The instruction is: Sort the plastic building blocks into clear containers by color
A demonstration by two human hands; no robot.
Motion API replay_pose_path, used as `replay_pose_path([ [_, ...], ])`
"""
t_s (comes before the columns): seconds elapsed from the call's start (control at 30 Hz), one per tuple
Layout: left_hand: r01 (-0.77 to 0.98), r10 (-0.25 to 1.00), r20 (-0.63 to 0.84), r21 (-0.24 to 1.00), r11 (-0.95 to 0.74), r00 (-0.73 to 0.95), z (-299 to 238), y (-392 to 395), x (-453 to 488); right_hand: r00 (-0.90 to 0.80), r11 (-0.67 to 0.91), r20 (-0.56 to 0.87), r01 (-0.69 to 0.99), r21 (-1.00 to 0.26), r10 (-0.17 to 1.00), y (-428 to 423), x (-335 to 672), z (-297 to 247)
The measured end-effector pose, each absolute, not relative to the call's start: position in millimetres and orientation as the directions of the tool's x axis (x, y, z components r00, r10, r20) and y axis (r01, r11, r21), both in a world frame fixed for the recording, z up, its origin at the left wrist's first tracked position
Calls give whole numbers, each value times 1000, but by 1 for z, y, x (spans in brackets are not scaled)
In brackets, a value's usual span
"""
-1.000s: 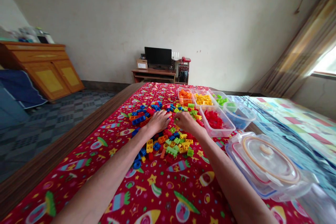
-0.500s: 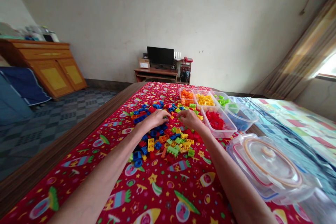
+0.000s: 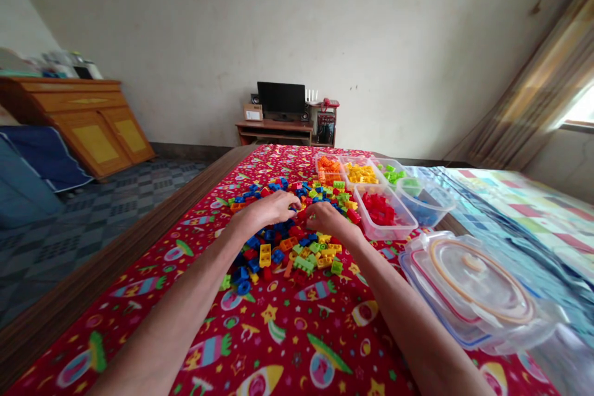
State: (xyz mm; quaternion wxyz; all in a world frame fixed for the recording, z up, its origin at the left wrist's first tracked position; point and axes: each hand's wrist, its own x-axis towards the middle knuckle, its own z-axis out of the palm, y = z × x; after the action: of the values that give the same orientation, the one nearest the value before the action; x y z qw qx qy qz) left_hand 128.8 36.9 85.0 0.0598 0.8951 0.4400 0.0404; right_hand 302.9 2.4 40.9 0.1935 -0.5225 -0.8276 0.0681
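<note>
A spread-out heap of building blocks [image 3: 304, 263] in blue, red, yellow, green and orange lies on a red patterned cloth [image 3: 278, 346]. Over the far middle of the heap is my left hand [image 3: 279, 205], fingers bent inward, with small blocks close by its fingertips. Close to its right, my right hand [image 3: 323, 216] reaches down among the blocks with curled fingers. Whatever either hand pinches is too small or too hidden to name. A clear box of red blocks [image 3: 381, 210] stands just right of my right hand.
Behind it are boxes of orange blocks [image 3: 329, 168], yellow blocks [image 3: 361, 173] and green blocks [image 3: 390, 174]. A clear tub [image 3: 429, 201] with blue pieces stands at the right. Stacked clear lids [image 3: 480, 281] lie near my right forearm. A monitor [image 3: 281, 99] stands beyond the table.
My right hand has moved slightly left and down, nearer to my left hand, its fingers lower among the blocks. My left hand has stayed almost in place.
</note>
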Motion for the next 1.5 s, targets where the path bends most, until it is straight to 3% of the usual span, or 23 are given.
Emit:
replay_pose_path([
  [0.13,765,759,-96,90,-638,644,92,13,145,-230,358,348,859,-366,909,17,311,28],
  [0.27,801,785,-195,6,-599,588,95,1,155,-206,337,350,866,-371,914,22,314,24],
  [0.37,846,847,1,-43,-531,532,90,15,146,-255,371,328,854,-365,910,18,313,29],
  [0.47,886,859,239,-6,-464,452,72,43,128,-294,377,264,852,-363,919,10,310,39],
  [0.63,810,804,208,77,-582,558,37,77,109,-427,434,101,831,-349,899,-1,301,55],
  [0.77,798,796,239,113,-592,556,31,79,110,-518,506,25,822,-260,855,-7,294,62],
  [0.93,828,825,201,93,-553,528,38,71,119,-508,507,25,854,-120,861,-12,289,57],
  [1.1,862,855,160,40,-505,493,39,68,126,-502,510,92,852,-122,860,-10,292,49],
  [1.27,886,881,145,43,-461,451,42,65,126,-304,369,301,910,-189,904,1,299,49],
  [1.5,862,863,77,50,-504,499,47,62,125,-4,141,332,911,-388,943,45,294,52],
])
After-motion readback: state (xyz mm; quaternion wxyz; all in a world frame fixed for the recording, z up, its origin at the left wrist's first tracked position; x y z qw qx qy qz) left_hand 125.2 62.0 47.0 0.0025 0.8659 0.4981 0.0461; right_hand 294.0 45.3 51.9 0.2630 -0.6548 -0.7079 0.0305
